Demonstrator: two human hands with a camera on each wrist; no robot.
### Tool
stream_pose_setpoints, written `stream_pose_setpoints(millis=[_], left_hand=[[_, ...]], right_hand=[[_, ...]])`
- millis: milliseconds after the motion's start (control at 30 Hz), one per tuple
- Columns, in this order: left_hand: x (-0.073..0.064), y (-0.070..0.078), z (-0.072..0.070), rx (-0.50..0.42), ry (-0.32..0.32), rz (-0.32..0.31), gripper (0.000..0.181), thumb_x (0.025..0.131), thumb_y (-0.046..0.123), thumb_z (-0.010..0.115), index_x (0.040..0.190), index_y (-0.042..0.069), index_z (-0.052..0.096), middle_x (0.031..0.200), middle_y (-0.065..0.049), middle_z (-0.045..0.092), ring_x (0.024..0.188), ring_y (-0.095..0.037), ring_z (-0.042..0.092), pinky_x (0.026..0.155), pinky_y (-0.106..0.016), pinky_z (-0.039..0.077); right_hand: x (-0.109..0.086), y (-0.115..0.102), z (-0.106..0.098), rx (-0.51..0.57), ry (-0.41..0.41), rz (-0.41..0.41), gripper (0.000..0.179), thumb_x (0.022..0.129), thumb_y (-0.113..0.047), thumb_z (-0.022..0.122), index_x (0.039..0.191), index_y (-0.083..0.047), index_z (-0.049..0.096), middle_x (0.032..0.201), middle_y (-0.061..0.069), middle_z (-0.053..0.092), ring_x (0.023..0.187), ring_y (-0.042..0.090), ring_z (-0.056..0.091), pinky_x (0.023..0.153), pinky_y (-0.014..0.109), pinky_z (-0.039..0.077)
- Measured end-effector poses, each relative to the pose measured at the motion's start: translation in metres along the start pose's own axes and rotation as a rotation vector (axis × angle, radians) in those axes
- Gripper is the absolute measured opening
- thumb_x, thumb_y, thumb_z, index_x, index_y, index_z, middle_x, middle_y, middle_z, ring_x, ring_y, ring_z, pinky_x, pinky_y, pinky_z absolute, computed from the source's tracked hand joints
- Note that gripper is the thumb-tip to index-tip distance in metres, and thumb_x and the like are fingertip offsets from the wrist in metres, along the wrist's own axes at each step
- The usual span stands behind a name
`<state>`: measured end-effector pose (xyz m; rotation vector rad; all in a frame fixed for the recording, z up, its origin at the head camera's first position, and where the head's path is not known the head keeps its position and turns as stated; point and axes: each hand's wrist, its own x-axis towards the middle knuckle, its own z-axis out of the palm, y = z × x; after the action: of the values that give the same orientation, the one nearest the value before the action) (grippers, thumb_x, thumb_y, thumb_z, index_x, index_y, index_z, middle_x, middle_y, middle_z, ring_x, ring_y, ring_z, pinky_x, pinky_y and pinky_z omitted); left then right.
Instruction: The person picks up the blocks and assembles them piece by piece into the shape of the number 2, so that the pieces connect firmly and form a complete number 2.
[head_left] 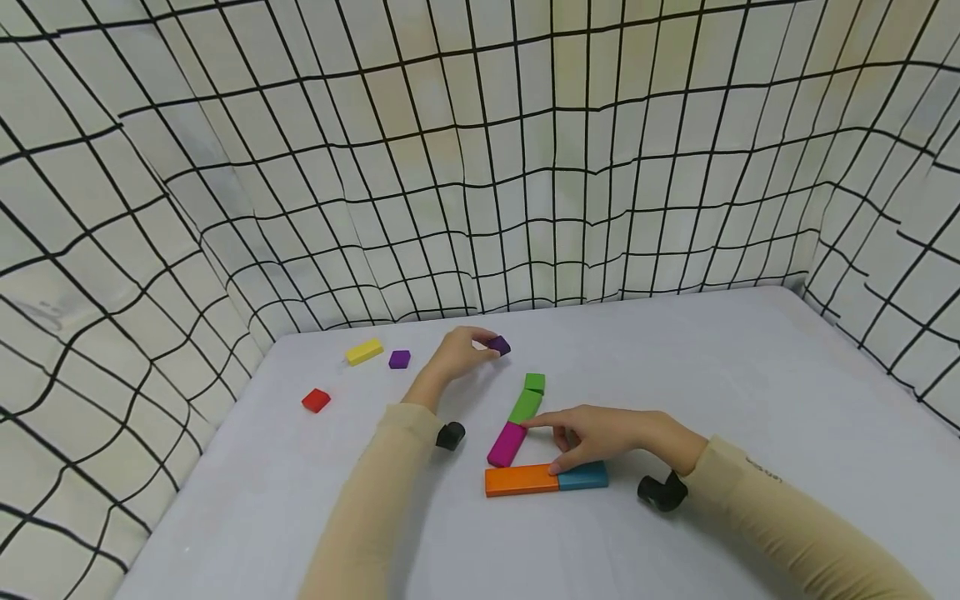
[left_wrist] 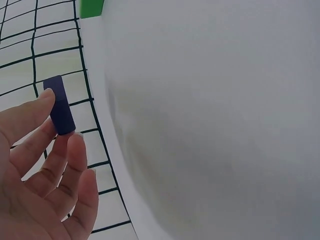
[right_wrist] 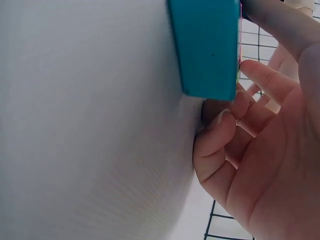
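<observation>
My left hand (head_left: 459, 353) pinches a small dark purple block (head_left: 498, 344) between thumb and fingers above the back of the table. In the left wrist view the block (left_wrist: 60, 106) stands clear against the grid. My right hand (head_left: 600, 435) reaches over the row of blocks, its straight index fingertip at the joint of the magenta block (head_left: 506, 445) and the long green block (head_left: 525, 407). Its thumb touches the orange block (head_left: 521, 481) near where that meets the blue block (head_left: 585, 476). A small green block (head_left: 535, 382) sits at the far end of the slanting row.
Toward the left of the white table (head_left: 712, 358) lie a yellow block (head_left: 364, 352), another purple block (head_left: 400, 359) and a red block (head_left: 316, 401). White walls with a black grid (head_left: 517, 167) enclose the back and sides.
</observation>
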<state>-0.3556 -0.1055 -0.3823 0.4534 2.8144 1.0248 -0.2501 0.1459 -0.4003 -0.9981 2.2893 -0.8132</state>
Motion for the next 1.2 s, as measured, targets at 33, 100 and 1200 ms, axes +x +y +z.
stream_pose_setpoints(millis=[33,100,1200], left_hand=[[0.001,0.001,0.001,0.001,-0.001,0.003,0.040,0.097,0.016,0.071,0.133,0.001,0.066,0.127,-0.015,0.068,0.120,-0.031,0.059,0.103,-0.045,0.045],[0.002,0.003,0.002,-0.001,-0.001,0.009,0.039,0.097,0.015,0.071,0.133,0.001,0.066,0.127,-0.015,0.068,0.122,-0.030,0.058,0.104,-0.045,0.044],[0.013,0.024,0.021,0.053,-0.104,0.021,0.036,0.097,0.013,0.072,0.131,0.002,0.068,0.128,-0.015,0.067,0.119,-0.028,0.060,0.102,-0.042,0.047]], right_hand=[[0.000,-0.001,0.000,0.001,0.001,0.001,0.068,0.094,-0.028,0.077,0.154,-0.016,0.048,0.084,-0.005,0.054,0.074,0.009,0.052,0.067,0.023,0.043],[-0.001,-0.001,0.000,0.001,0.002,0.000,0.069,0.094,-0.028,0.077,0.154,-0.015,0.048,0.084,-0.005,0.054,0.074,0.009,0.052,0.067,0.023,0.043],[0.000,0.002,0.001,0.013,0.010,-0.006,0.069,0.093,-0.029,0.078,0.154,-0.016,0.048,0.081,-0.005,0.053,0.072,0.009,0.051,0.066,0.023,0.041]])
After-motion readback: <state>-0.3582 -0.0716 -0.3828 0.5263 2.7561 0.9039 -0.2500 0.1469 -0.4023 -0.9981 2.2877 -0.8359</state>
